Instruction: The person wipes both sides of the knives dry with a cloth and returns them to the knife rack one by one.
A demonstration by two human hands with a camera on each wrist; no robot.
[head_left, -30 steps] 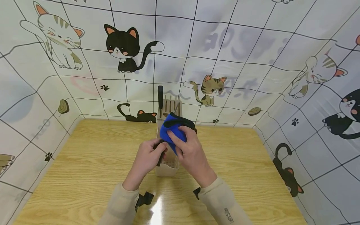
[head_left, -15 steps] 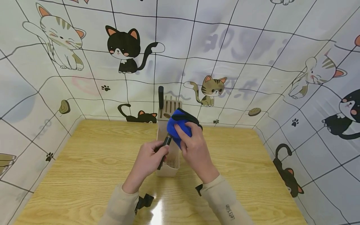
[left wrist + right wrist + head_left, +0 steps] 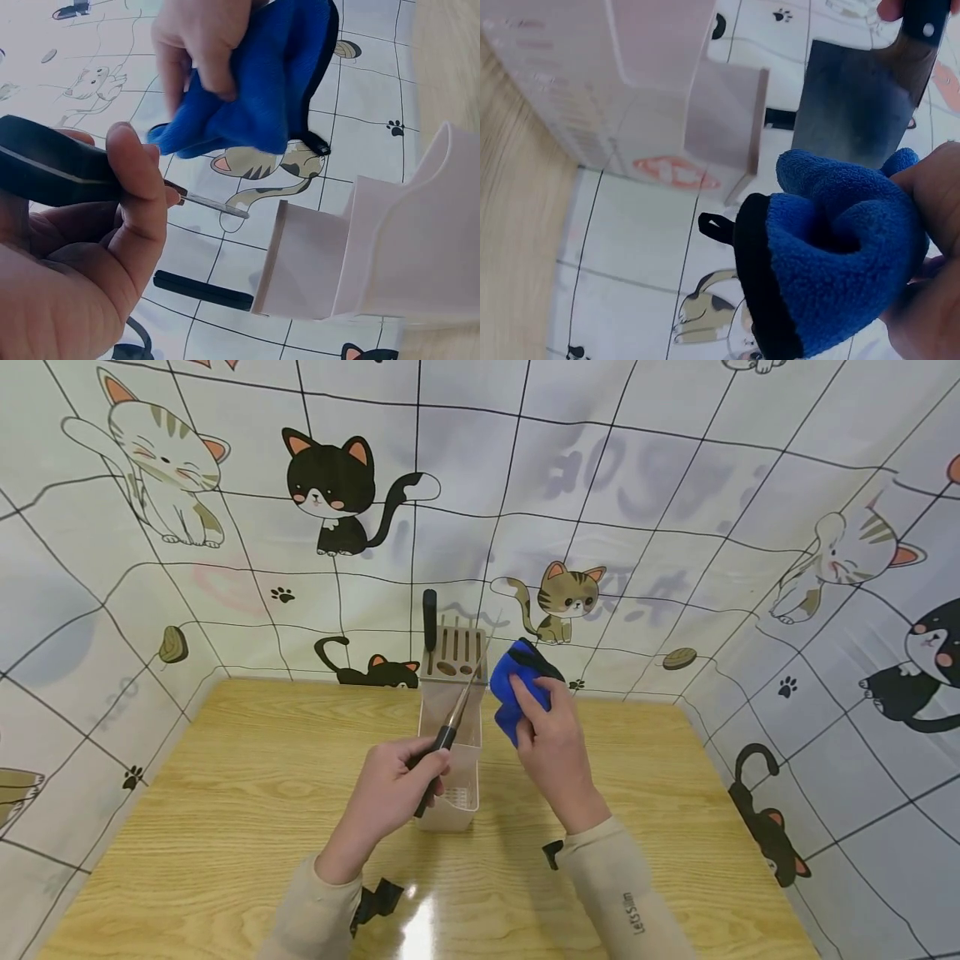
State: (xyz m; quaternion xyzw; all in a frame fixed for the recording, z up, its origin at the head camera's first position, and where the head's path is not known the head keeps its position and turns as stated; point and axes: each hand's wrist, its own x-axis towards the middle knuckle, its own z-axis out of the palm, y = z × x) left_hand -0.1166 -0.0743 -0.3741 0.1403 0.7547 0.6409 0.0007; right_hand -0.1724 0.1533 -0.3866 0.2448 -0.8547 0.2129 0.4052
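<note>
My left hand (image 3: 393, 785) grips the black handle of a cleaver (image 3: 855, 101), whose blade points up and away, seen nearly edge-on in the head view. To the right, my right hand (image 3: 555, 735) holds a bunched blue cloth (image 3: 512, 685) with a black border and a small black loop. In the head view, cloth and blade are apart. Behind the hands stands a beige knife holder (image 3: 453, 714) with a slotted top and a perforated front compartment. Another knife (image 3: 430, 618) sits in its left slot, with only the black handle visible.
The holder stands on a wood-grain table (image 3: 285, 768). Walls covered in a cat-print sheet (image 3: 465, 468) rise behind the table and on both sides. Black pieces (image 3: 378, 900) show beside the sleeves.
My right hand and the cloth have moved right, away from the cleaver, uncovering its blade. My left hand keeps its grip on the handle, nearly in place.
</note>
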